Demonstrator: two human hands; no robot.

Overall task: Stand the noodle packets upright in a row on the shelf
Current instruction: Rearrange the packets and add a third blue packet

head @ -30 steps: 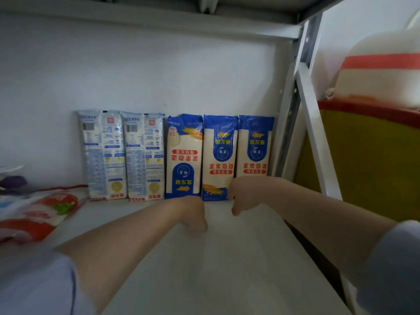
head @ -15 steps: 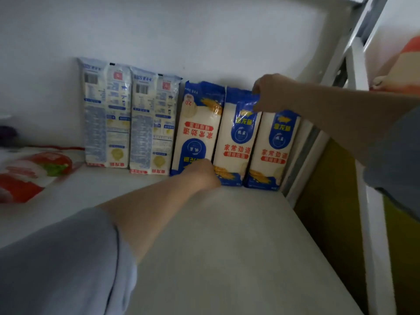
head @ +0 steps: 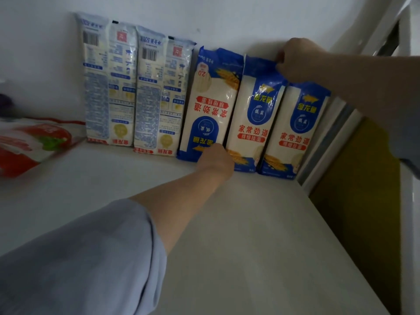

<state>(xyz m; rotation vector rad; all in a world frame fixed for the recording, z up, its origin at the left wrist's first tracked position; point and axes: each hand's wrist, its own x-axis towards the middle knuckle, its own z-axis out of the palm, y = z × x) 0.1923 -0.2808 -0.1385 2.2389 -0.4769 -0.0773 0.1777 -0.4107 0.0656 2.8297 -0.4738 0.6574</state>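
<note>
The head view shows five noodle packets [head: 204,105] standing in a row on the white shelf [head: 238,235], leaning on the wall [head: 227,21]. The right hand [head: 300,59] pinches the top of the fourth packet [head: 256,114]. The left hand [head: 216,159] touches the row's bottom; I cannot tell its grip. A red bag [head: 29,144] lies left. A yellow bin [head: 361,201] stands right.

**White shelf bay in dim light**

A plain white wall [head: 159,17] backs a white shelf [head: 227,258], both in soft, dim light. At the right a pale metal upright [head: 327,142] frames the bay. Beyond it stands a mustard-yellow panel [head: 359,189]. A red-and-white bag [head: 29,146] lies at the left edge.
</note>
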